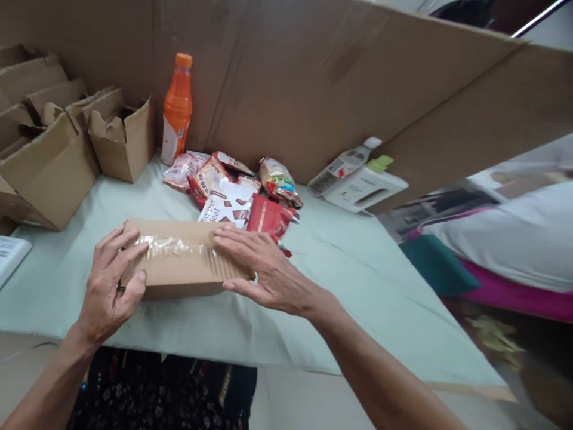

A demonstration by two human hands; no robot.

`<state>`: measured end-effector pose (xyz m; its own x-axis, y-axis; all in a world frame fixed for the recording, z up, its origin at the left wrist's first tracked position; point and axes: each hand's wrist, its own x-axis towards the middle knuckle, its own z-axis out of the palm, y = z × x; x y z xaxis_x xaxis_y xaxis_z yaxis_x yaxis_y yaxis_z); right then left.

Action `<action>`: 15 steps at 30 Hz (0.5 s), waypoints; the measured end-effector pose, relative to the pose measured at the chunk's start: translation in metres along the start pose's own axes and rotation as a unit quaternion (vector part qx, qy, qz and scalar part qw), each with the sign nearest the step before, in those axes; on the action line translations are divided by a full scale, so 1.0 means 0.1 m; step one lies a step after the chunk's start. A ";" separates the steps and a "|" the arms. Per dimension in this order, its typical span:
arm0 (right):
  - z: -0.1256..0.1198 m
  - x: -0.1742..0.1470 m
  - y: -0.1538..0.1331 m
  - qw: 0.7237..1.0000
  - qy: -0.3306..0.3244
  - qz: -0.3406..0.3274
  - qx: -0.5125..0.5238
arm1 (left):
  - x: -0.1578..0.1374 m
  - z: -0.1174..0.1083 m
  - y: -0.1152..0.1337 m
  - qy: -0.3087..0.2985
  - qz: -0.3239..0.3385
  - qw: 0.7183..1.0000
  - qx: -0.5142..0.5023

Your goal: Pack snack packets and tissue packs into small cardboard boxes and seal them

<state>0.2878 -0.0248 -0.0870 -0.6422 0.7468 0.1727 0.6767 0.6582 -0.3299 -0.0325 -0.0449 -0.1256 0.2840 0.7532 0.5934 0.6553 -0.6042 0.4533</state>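
Box: taped cardboard box (pixel 179 269) lay flat on the cloth-covered counter (pixel 358 280), close to the near edge. Clock below was centred on it, 12 away from the wearer.
Long axis: ran about 9 to 3, one hand at each end.
Left hand (pixel 105 286): at 9. Grip spread; fingers lay on the top, index reaching the clear tape (pixel 174 245), thumb at the near top edge. Not pinching.
Right hand (pixel 273 272): at 3. Grip spread and flattish, fingers over the right end of the top, thumb apart along the near edge. No pinch there either.
Nearer hand: neither; both touched, box sat between them.
Underside: hidden, couldn't tell how it met the cloth.
Packets: white packet (pixel 230 200) and red packet (pixel 271 215) at 1, just behind the box; contact with it couldn't be told.
Bottles: orange bottle (pixel 176 113) upright at 12; clear bottle (pixel 344 162) and white jug (pixel 362 190) both tilted at 2, well apart.
Open cartons: small carton (pixel 128 146) at 11, larger carton (pixel 54 173) at 10.
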 end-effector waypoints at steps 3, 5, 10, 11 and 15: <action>-0.14 0.17 -0.02 0.997 -0.038 -0.036 -0.052 | 0.02 0.03 -0.04 0.018 0.011 1.000 0.004; -0.15 0.34 0.01 0.992 -0.076 -0.070 -0.066 | 0.01 0.07 -0.06 0.030 0.013 0.999 0.005; 0.02 0.59 0.06 0.985 -0.125 -0.104 -0.063 | -0.02 0.14 -0.09 0.063 0.007 0.998 -0.002; 0.04 0.59 0.03 0.985 -0.122 -0.099 -0.065 | -0.02 0.13 -0.11 0.063 0.008 0.998 -0.007; 0.05 0.39 -0.24 0.989 -0.096 -0.069 -0.084 | -0.04 0.01 -0.10 0.043 0.017 0.999 -0.029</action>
<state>0.2448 -0.0116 -0.0766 -0.7785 0.6273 0.0198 0.6175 0.7713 -0.1544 -0.0390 -0.0413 -0.1333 0.2425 0.7087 0.6625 0.6047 -0.6444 0.4680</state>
